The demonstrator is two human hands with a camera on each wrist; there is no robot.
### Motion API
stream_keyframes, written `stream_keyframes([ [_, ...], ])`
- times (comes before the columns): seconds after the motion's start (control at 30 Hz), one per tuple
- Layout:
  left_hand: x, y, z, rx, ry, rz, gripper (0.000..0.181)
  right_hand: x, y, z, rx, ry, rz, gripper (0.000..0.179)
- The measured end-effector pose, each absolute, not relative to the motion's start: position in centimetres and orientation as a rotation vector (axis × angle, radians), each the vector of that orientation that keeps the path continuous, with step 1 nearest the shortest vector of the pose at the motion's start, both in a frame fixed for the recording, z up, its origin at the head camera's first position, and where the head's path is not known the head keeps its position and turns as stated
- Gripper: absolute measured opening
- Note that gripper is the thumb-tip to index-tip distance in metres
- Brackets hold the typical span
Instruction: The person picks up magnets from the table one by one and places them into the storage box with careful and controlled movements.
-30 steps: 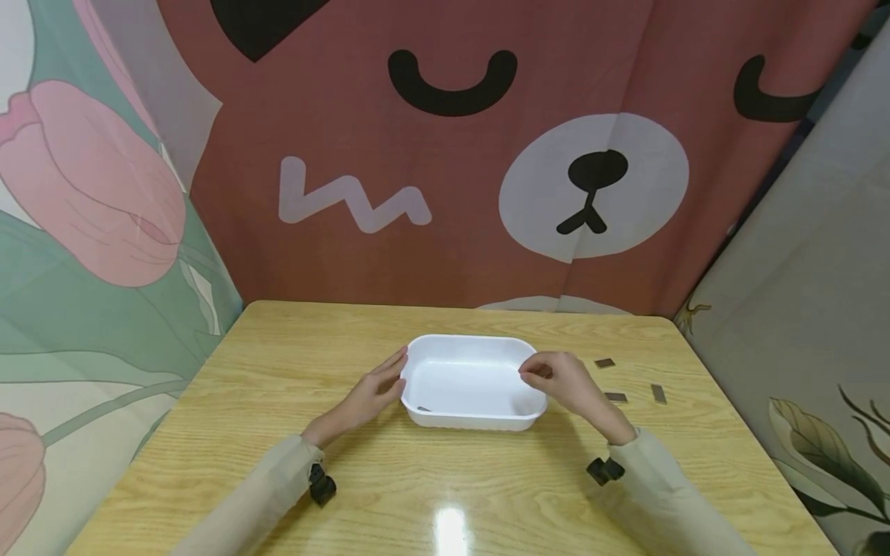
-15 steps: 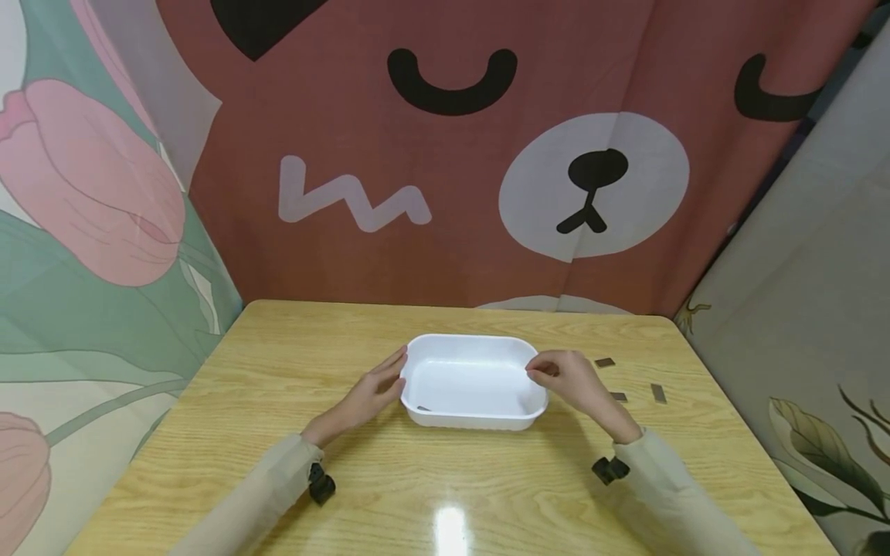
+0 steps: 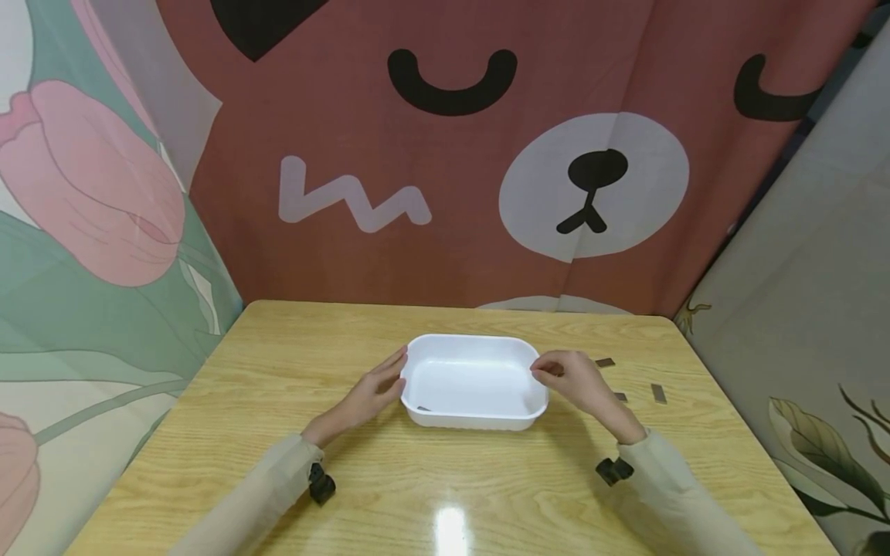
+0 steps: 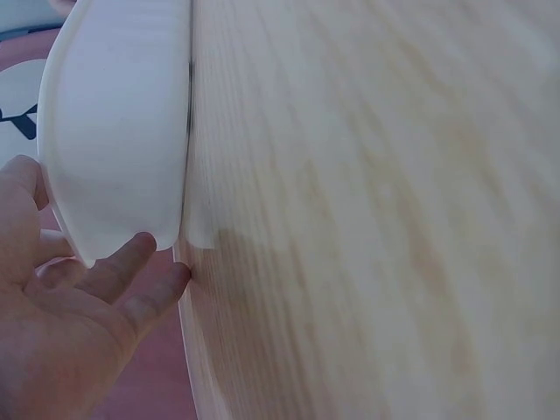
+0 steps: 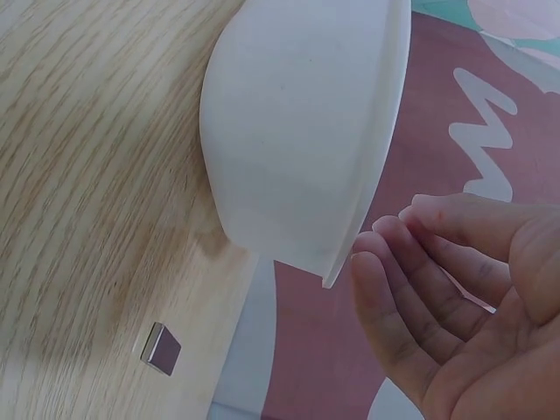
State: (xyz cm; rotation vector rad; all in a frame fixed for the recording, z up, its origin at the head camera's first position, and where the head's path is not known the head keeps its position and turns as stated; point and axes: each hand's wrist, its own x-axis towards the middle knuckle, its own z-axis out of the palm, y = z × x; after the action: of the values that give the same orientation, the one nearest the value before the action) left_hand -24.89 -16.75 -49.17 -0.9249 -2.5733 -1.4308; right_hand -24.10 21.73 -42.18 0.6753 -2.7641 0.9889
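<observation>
A white rectangular dish with rounded corners stands on the table. My left hand rests against its left end, with fairly straight fingers; the left wrist view shows the fingertips along the white wall. At the right end, my right hand hovers by the rim with its fingers loosely bent and the thumb tip close to them. Nothing shows between those fingers in the right wrist view. A small dark piece lies inside the dish at the near left corner. One shiny grey rectangular block lies on the wood beyond the dish's right end.
To the right of the dish, small flat grey pieces lie on the wooden table: one behind, one farther right, and one partly hidden by the right hand. A printed curtain hangs behind the table.
My right hand has drawn back a little to the right, from over the dish's inside to its right rim. The left hand and the dish have stayed in place.
</observation>
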Motion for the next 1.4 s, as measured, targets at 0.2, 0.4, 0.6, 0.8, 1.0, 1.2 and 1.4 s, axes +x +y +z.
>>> stream_keyframes([
  [0.2, -24.8, -16.7, -49.0, -0.910, -2.584, -1.423, 0.051, -24.1, 22.0, -42.2, 0.655, -2.782, 0.989, 0.011],
  [0.4, -24.8, -16.7, -49.0, -0.928, -2.574, -1.428, 0.052, -24.2, 22.1, -42.2, 0.627, -2.799, 0.979, 0.010],
  [0.6, -24.7, -16.7, -49.0, -0.937, -2.569, -1.442, 0.052, -24.3, 22.2, -42.2, 0.612, -2.810, 0.980, 0.011],
  [0.8, -24.8, -16.8, -49.2, -0.923, -2.577, -1.441, 0.052, -24.2, 22.2, -42.2, 0.605, -2.801, 0.974, 0.010],
  [1.0, -24.9, -16.8, -49.3, -0.926, -2.566, -1.448, 0.052, -24.3, 22.4, -42.2, 0.605, -2.798, 0.947, 0.010],
  [1.2, -25.0, -16.6, -49.4, -0.919, -2.551, -1.461, 0.051, -24.4, 22.7, -42.3, 0.582, -2.800, 0.966, 0.010],
  [1.4, -24.9, -16.7, -49.2, -0.914, -2.573, -1.452, 0.051, -24.3, 23.0, -42.4, 0.583, -2.801, 1.001, 0.011],
])
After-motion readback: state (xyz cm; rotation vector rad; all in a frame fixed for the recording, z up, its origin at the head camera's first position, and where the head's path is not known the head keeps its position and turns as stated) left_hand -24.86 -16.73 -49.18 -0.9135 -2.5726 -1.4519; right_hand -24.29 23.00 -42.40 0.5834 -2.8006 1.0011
